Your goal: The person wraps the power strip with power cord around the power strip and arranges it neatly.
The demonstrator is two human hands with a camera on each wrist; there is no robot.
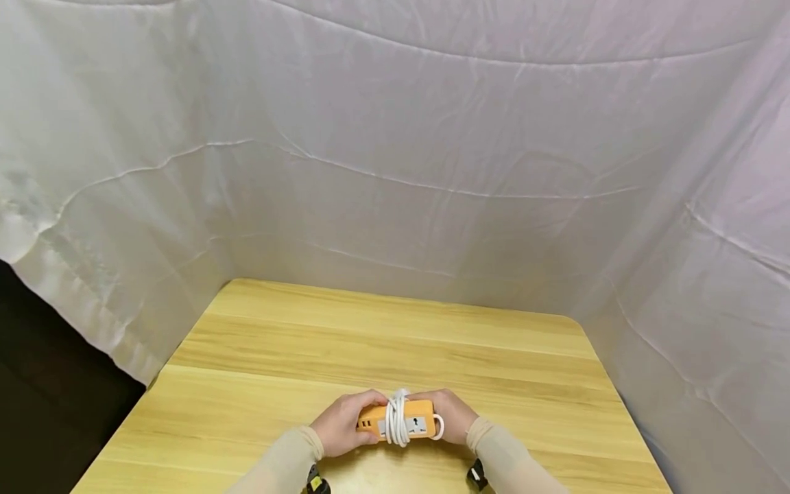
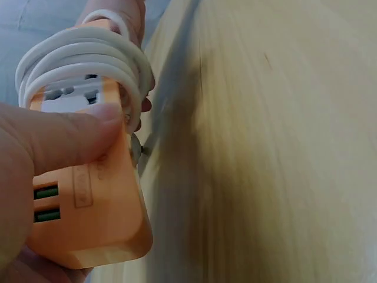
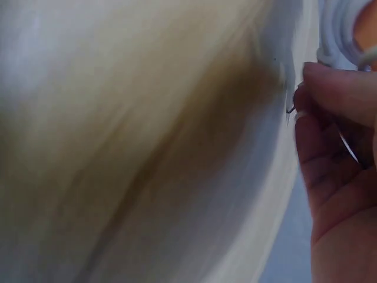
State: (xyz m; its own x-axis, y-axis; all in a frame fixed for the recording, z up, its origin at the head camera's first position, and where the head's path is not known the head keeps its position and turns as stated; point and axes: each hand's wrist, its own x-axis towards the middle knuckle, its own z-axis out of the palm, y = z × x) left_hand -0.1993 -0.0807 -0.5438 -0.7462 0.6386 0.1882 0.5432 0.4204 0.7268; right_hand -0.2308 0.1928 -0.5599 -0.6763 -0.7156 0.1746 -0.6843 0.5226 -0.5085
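Note:
An orange power strip (image 1: 424,409) with white socket faces lies across between both hands, white cable (image 1: 396,420) wound several times round its middle. My left hand (image 1: 343,424) grips its left end. In the left wrist view the left thumb (image 2: 76,132) presses on the top face, beside two USB ports (image 2: 47,203). My right hand (image 1: 453,416) is at the other end, by a loop of cable (image 1: 439,427). Seen from the right wrist, the right thumb (image 3: 341,88) and fingers pinch a thin, dark, wire-like piece (image 3: 291,111); I cannot tell what it is.
Under the hands is a wood-grain table (image 1: 382,343). Pale cloth (image 1: 420,171) hangs around its back and sides, with a dark gap (image 1: 55,370) at the left. Dark wrist devices (image 1: 477,475) sit below both forearms.

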